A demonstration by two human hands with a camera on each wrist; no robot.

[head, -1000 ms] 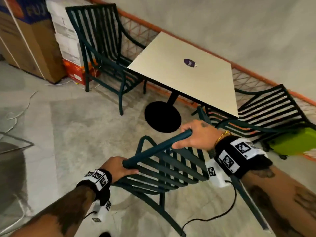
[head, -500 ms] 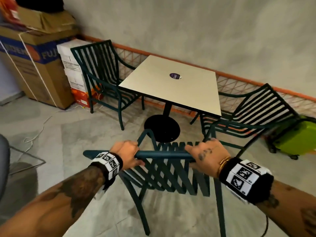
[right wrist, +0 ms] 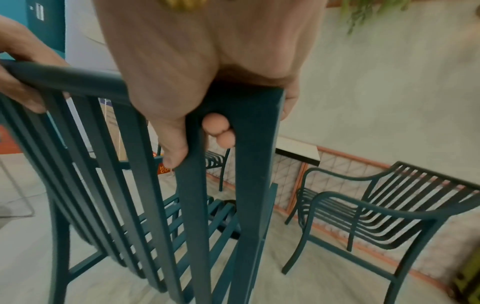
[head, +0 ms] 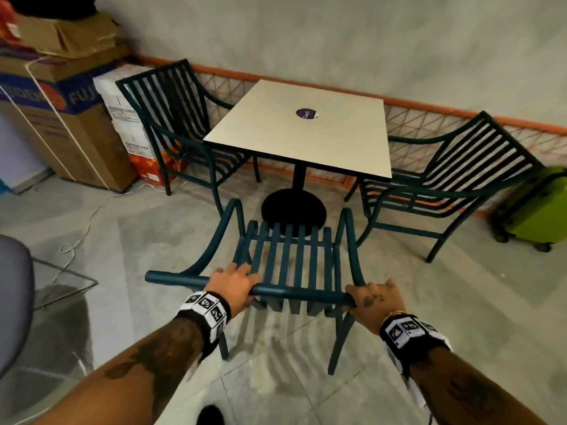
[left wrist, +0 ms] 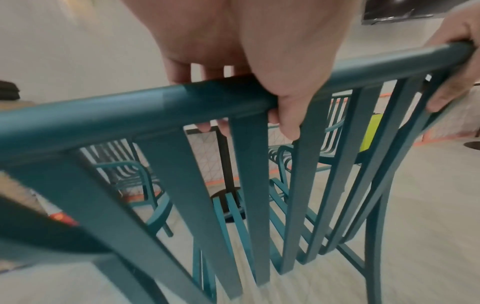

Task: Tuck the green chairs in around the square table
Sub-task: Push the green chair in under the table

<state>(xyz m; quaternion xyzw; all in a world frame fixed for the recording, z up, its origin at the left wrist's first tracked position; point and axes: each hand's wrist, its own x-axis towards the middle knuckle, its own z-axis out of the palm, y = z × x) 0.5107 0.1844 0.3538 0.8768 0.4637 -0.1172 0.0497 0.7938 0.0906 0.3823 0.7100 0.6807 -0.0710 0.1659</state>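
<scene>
A dark green slatted metal chair [head: 288, 262] stands in front of me, its seat facing the square cream table [head: 302, 130] and its front edge near the table's black round base [head: 293, 207]. My left hand [head: 234, 285] grips the chair's top rail [left wrist: 130, 111] left of the middle. My right hand [head: 372, 300] grips the same rail [right wrist: 78, 79] at its right corner. A second green chair [head: 181, 118] stands left of the table. A third green chair [head: 445, 176] stands to its right.
Stacked cardboard boxes [head: 61, 118] stand at the back left against the wall. A lime green wheeled case [head: 540, 210] sits on the floor at the right. A grey seat with a wire frame [head: 18, 296] and a white cable [head: 79, 234] lie at my left.
The held chair has swung from a skewed angle until its back is square to me and its seat faces the table. Both hands stayed on the top rail.
</scene>
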